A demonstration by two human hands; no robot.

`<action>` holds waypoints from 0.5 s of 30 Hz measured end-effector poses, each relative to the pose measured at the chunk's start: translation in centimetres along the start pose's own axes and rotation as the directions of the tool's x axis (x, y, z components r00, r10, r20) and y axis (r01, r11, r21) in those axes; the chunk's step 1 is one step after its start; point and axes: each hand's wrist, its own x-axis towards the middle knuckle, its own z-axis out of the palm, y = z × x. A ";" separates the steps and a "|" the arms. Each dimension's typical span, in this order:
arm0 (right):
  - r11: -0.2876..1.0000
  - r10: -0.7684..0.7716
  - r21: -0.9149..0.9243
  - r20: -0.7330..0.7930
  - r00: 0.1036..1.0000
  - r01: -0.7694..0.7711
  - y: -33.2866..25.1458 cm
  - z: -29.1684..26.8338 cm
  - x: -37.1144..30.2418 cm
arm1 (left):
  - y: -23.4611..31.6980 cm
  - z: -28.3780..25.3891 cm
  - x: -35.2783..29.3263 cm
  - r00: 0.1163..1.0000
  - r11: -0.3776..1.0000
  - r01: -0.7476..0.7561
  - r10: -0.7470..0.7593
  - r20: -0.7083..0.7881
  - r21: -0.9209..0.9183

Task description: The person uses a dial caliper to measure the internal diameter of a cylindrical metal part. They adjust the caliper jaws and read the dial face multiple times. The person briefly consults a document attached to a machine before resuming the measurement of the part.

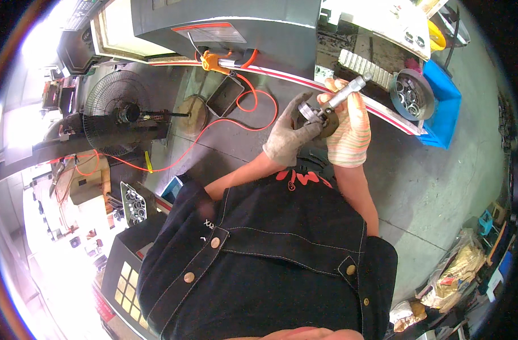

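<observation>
Both my hands are raised in front of my chest in work gloves. My right hand (351, 133), in a pale striped glove, grips a micrometer (347, 92). Its silver barrel slants up to the right, and its dark frame sits against the palm. In a dirty grey glove, my left hand (286, 135) pinches a small round metal part (309, 111) at the micrometer's jaws. I cannot tell whether the jaws touch the part, as fingers hide some of it.
At the right, a metal bowl of rings (411, 96) stands beside a blue bin (445, 110). Ahead is a dark machine (230, 22) with an orange air gun (216, 61) on its ledge. An orange hose (213, 126) crosses the floor near a fan (116, 112). A tray of rings (135, 205) is at left.
</observation>
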 end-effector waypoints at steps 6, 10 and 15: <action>0.999 0.042 0.014 0.097 0.994 -0.044 -0.8 0.2 -0.2 | 0.8 0.6 -0.5 1.000 1.000 -0.021 0.021 0.024 0.003; 0.997 0.020 0.077 0.132 0.991 -0.031 -0.5 -0.1 -0.2 | 0.8 0.3 -0.3 0.999 0.998 -0.026 0.023 0.047 0.056; 0.982 0.025 0.176 0.210 0.977 -0.063 -0.3 -0.9 0.0 | 0.8 1.0 -0.5 0.997 0.984 -0.079 0.077 0.019 0.158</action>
